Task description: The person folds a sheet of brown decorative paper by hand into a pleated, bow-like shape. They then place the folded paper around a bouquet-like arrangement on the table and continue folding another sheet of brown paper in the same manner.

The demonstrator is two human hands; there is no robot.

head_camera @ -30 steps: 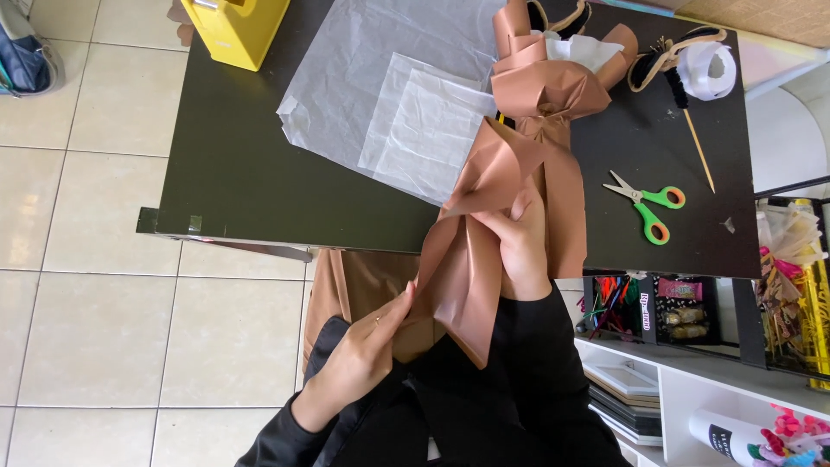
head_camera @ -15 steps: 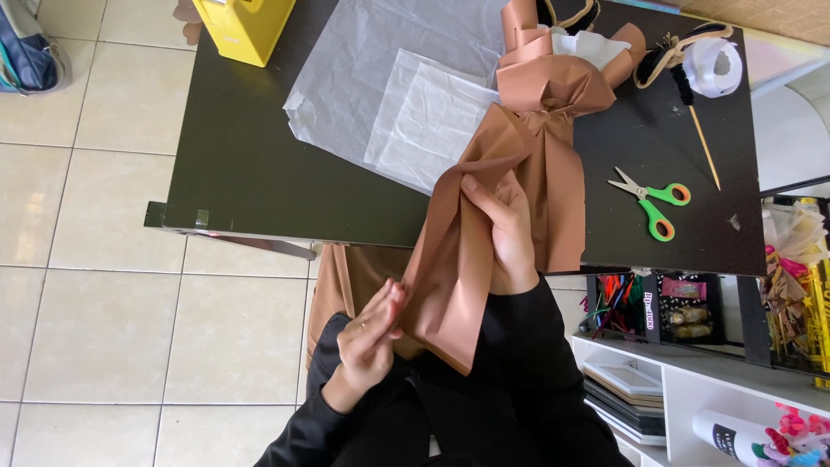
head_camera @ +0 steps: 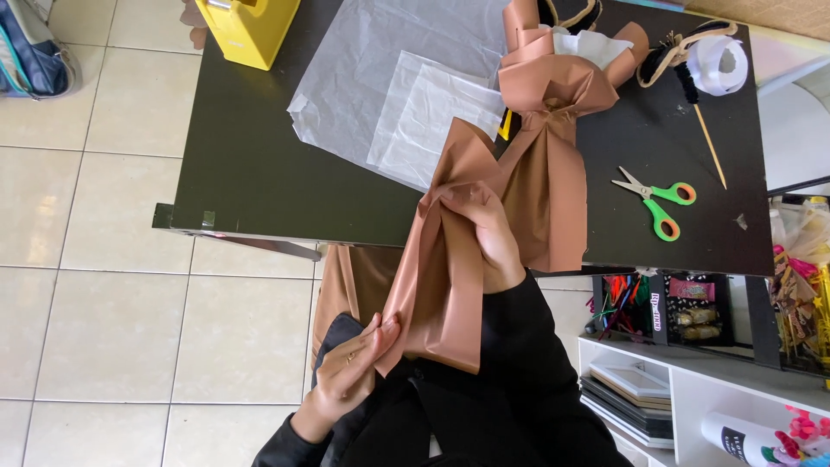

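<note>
While both hands grip brown wrapping paper [head_camera: 450,277], left hand [head_camera: 350,372] pinching, right hand [head_camera: 484,229] clasping, scissors [head_camera: 657,197] nearby

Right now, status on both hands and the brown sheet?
Left hand pinches lower edge of brown wrapping sheet. Right hand gathers its pleats near table edge. Scissors lie apart, nothing blocking.

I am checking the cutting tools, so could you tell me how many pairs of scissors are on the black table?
1: green-handled scissors lie on the black table, right of the brown wrapped bouquet. Others may be hidden under the paper.
</note>
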